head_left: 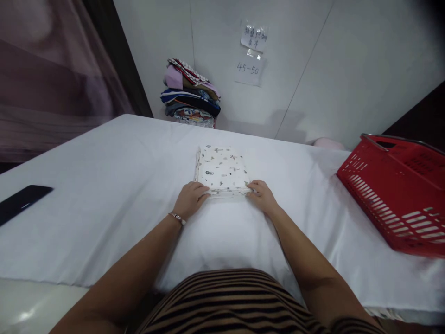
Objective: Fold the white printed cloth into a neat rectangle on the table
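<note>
A folded white cloth (221,168) with small dark prints lies flat in the middle of the white-covered table (104,185). My left hand (190,198) has its fingers curled on the cloth's near left corner; a bracelet sits on that wrist. My right hand (263,195) pinches the near right corner of the same cloth. Both hands rest on the table at the cloth's front edge.
A stack of folded coloured clothes (190,95) stands at the back against the wall. A red plastic basket (399,190) sits on the right of the table. A black phone (21,202) lies at the left edge. Paper notes (252,53) hang on the wall.
</note>
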Motion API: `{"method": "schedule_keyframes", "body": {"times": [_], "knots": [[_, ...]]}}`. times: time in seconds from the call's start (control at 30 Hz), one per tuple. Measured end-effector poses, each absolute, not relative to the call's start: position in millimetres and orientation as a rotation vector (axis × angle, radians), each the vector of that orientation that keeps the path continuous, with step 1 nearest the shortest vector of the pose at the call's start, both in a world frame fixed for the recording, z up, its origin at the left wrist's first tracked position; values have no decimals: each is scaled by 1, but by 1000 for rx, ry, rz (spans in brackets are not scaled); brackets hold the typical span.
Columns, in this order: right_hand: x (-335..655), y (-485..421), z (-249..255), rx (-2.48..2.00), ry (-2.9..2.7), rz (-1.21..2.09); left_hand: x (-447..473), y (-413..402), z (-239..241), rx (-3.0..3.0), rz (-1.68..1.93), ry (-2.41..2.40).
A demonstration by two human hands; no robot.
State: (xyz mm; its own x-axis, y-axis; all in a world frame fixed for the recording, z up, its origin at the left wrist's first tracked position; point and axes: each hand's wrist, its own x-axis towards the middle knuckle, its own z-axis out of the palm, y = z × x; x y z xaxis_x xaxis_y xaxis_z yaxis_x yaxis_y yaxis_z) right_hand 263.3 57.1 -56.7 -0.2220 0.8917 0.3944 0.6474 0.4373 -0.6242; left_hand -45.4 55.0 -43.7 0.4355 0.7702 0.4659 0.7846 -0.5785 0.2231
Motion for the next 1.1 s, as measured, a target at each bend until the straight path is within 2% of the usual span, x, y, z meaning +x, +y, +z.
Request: {"method": "schedule_keyframes", "body": {"times": [0.23, 0.5, 1.1], "knots": [[242, 53, -59, -1320, -1892, 340, -46, 56, -46, -2635, -849, -1431], [235, 56, -74, -1412, -1645, 415, -45, 55, -45, -2630, -857, -1429], [234, 57, -80, -1441, -1729, 354, -44, 54, -45, -2627, -860, -1434]]}}
